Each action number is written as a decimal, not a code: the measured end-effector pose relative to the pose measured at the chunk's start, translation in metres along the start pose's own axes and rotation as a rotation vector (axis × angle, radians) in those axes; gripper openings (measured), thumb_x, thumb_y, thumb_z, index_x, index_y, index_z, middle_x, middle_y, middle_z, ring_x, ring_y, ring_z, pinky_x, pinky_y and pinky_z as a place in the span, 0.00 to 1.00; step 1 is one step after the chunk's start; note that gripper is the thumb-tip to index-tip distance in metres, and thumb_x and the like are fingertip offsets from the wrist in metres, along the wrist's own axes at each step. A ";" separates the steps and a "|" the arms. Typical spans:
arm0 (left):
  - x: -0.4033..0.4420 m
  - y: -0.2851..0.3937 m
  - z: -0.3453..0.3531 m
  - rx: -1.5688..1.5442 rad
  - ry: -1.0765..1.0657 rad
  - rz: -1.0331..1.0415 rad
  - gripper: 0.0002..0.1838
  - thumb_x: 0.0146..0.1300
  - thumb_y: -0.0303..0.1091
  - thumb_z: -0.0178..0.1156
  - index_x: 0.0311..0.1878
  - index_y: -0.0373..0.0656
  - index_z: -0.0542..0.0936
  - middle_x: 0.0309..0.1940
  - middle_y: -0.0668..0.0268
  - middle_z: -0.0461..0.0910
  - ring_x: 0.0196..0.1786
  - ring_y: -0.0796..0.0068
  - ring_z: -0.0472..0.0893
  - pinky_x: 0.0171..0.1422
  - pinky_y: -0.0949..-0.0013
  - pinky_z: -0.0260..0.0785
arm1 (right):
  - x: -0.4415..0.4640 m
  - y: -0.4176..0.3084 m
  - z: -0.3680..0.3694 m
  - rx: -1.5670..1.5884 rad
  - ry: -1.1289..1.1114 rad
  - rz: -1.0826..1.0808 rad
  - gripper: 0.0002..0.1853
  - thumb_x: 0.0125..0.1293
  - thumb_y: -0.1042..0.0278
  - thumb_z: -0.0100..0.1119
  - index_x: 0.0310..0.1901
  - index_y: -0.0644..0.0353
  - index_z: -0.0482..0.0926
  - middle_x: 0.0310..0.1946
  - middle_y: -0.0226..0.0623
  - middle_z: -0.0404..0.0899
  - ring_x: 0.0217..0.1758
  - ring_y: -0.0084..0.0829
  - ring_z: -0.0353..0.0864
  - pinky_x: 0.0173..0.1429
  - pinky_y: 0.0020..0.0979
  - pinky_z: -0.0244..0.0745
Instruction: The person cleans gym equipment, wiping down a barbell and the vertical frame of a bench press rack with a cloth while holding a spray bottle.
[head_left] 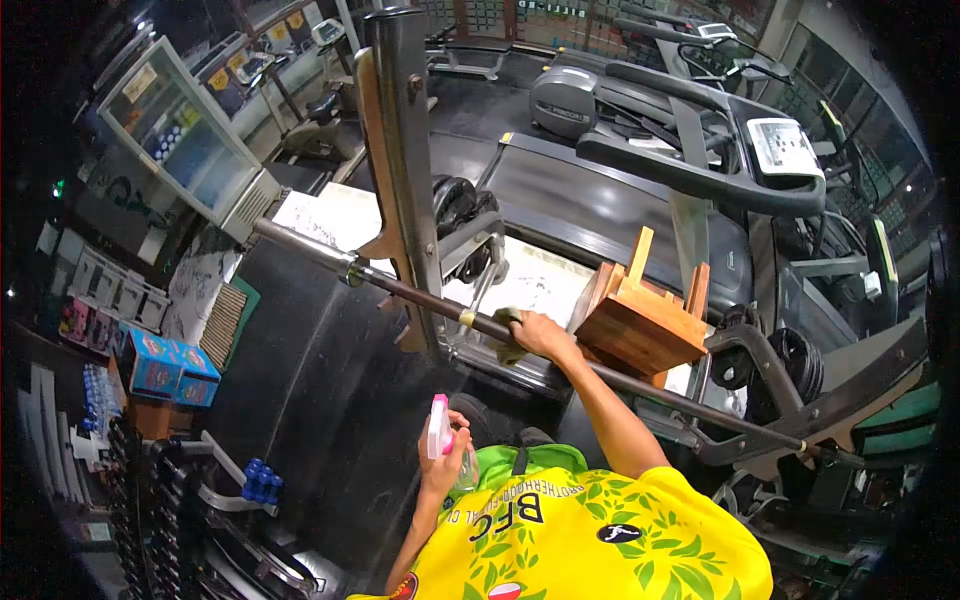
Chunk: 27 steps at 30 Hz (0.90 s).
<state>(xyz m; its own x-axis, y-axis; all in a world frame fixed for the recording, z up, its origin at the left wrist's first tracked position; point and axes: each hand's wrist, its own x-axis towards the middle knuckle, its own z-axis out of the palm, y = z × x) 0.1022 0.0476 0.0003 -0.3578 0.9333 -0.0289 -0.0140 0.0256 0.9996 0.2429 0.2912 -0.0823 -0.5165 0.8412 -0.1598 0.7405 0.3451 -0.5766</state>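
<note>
A long steel barbell (400, 288) lies slantwise across the rack in front of me. My right hand (540, 335) is closed around a dark, greenish cloth (510, 340) and presses it against the bar near its middle. Close to my body, my left hand (442, 450) grips a spray bottle (438, 425) with a white and pink trigger head. Its clear lower part is partly hidden by my fingers. A wooden stool (640, 325) with its legs pointing away from me sits just behind the bar, to the right of my right hand.
A tall metal upright (400, 170) stands left of my hands, with weight plates (455, 205) behind it. Treadmills (620, 190) fill the back. At left are a glass-door fridge (180, 130), a blue carton (170, 368) and blue dumbbells (262, 482). Black matting (300, 370) covers the floor.
</note>
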 end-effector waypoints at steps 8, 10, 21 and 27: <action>-0.006 -0.001 -0.001 -0.011 -0.010 -0.047 0.09 0.61 0.26 0.57 0.43 0.38 0.71 0.31 0.67 0.75 0.23 0.83 0.76 0.30 0.76 0.69 | -0.068 -0.048 -0.014 -0.144 0.506 -0.219 0.26 0.46 0.78 0.56 0.51 0.48 0.77 0.49 0.35 0.77 0.48 0.39 0.76 0.51 0.40 0.74; -0.003 0.004 0.004 -0.024 0.016 0.001 0.08 0.61 0.26 0.56 0.43 0.38 0.70 0.29 0.68 0.74 0.24 0.83 0.76 0.30 0.76 0.69 | -0.086 -0.049 -0.023 -0.156 0.512 -0.327 0.26 0.46 0.77 0.57 0.50 0.48 0.78 0.50 0.35 0.76 0.50 0.39 0.75 0.54 0.41 0.73; 0.010 0.004 0.015 -0.033 -0.013 -0.008 0.07 0.62 0.26 0.56 0.42 0.38 0.71 0.31 0.68 0.74 0.25 0.84 0.76 0.31 0.76 0.70 | -0.109 0.017 0.077 1.639 -0.122 0.740 0.18 0.69 0.64 0.40 0.58 0.57 0.70 0.54 0.42 0.76 0.52 0.41 0.78 0.57 0.41 0.73; 0.004 0.005 0.018 -0.056 -0.043 -0.008 0.07 0.63 0.25 0.55 0.43 0.39 0.70 0.30 0.68 0.74 0.24 0.83 0.75 0.31 0.76 0.70 | -0.078 -0.013 0.056 2.632 -0.093 0.234 0.20 0.69 0.66 0.40 0.59 0.67 0.66 0.60 0.47 0.68 0.63 0.40 0.68 0.69 0.43 0.62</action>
<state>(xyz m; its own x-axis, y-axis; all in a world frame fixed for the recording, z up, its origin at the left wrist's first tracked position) 0.1176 0.0585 0.0056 -0.3171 0.9477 -0.0352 -0.0695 0.0138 0.9975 0.2490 0.1980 -0.1077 -0.6036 0.7429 -0.2895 -0.7949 -0.5886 0.1468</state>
